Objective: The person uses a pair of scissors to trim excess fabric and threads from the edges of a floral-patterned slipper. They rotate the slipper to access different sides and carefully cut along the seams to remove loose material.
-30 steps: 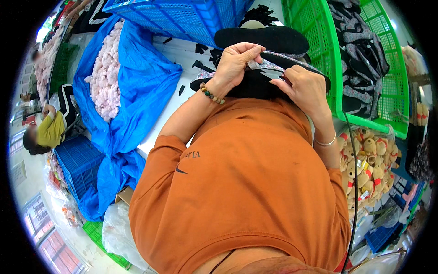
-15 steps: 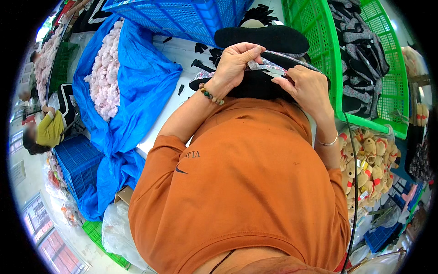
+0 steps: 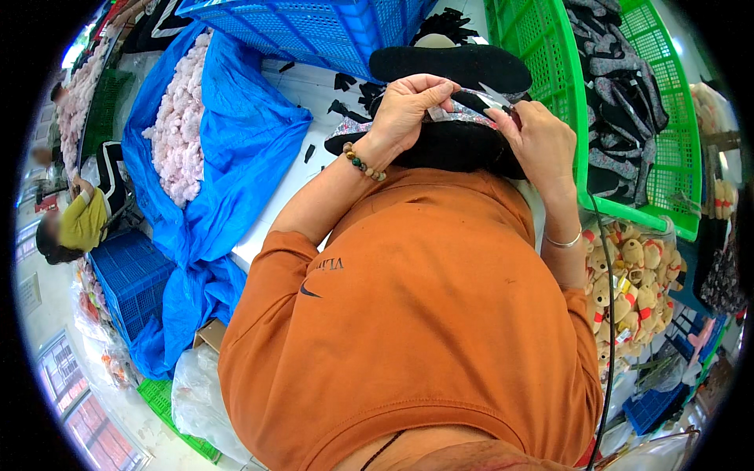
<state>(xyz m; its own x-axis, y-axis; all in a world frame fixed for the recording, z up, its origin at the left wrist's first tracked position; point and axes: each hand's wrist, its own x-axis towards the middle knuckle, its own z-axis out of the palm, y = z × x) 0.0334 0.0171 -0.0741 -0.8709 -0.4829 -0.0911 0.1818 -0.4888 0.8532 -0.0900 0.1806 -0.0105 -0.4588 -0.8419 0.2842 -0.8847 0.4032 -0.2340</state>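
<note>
Glittery fabric [image 3: 470,115] pinched in your left hand [image 3: 404,114], silver blade [image 3: 493,94] in your right hand [image 3: 540,135]

Your left thumb and forefinger press together on the edge of the glittery fabric, which runs from those fingertips toward your right hand. Your right fingers are closed on the silver blade, its point showing beyond them on the side facing your left hand. Below and between both hands, against your orange shirt [image 3: 432,275], sits a black padded piece [image 3: 455,149]. Just beyond your hands is a black sole [image 3: 452,67]; black scraps [image 3: 369,94] lie past your left wrist. Farther out, a green crate [image 3: 542,63] stands right of your right hand, and a blue crate [image 3: 290,31] beyond your left.
</note>
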